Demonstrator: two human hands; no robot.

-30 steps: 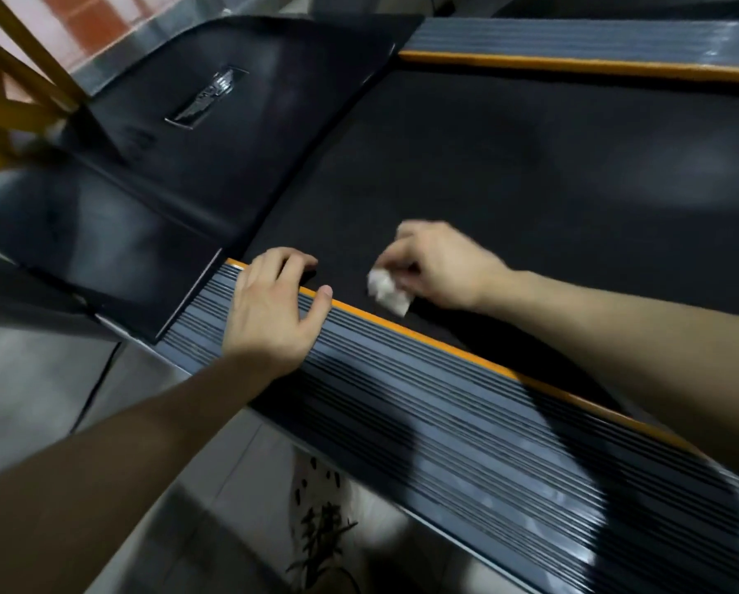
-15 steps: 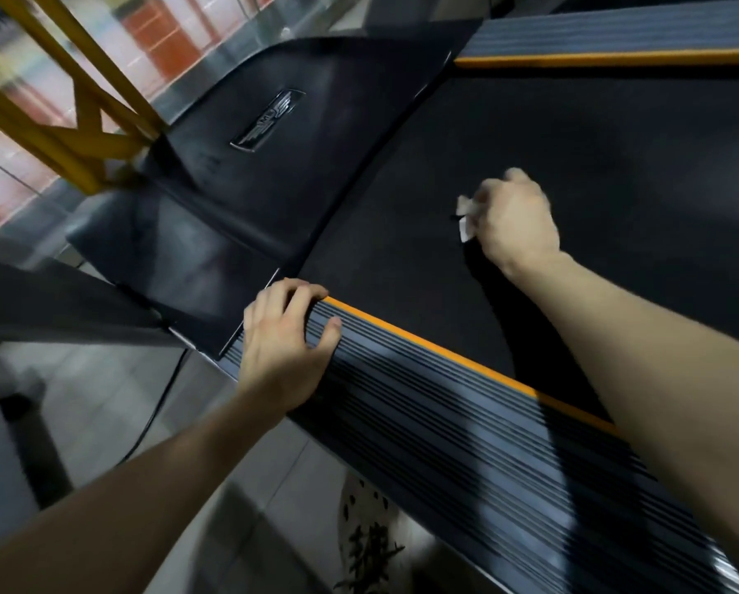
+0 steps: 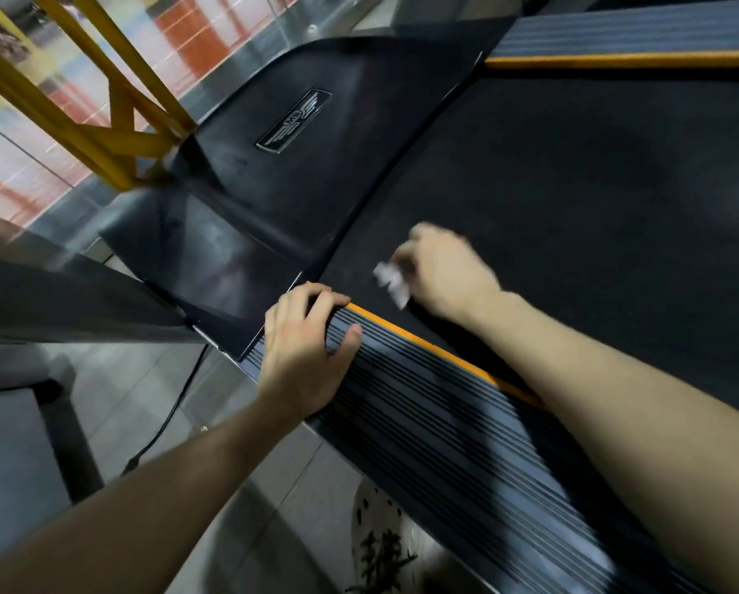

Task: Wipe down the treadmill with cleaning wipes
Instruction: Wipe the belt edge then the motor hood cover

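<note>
On the near side rail (image 3: 444,422) of the treadmill (image 3: 239,259), at its front end, the left grip (image 3: 303,349) lies palm down; its fingers sit close together and lightly bent, their tips at the orange strip (image 3: 427,342) that edges the rail, while the thumb is spread apart across the grey ribs; it holds nothing.

Just beyond that strip, the right grip (image 3: 444,272) is low over the black belt (image 3: 573,207), fingers curled round a crumpled white wipe (image 3: 391,280); the wipe sticks out on the left of the knuckles, near the belt's front near corner, close to the left grip's fingertips yet apart from them; motion blur softens both the wipe and the fingers, so I cannot tell whether the wipe touches the belt.

Ahead of the belt sits the glossy black motor cover (image 3: 337,173), with a winged silver badge (image 3: 294,122) on its top; a second ribbed rail (image 3: 637,32) with its own orange edge runs along the far side of the belt.

To the left, yellow metal bars (image 3: 114,113) rise beside the cover; below the near rail lies a grey tiled floor (image 3: 114,405), with a dark cable (image 3: 166,422) trailing across it.
</note>
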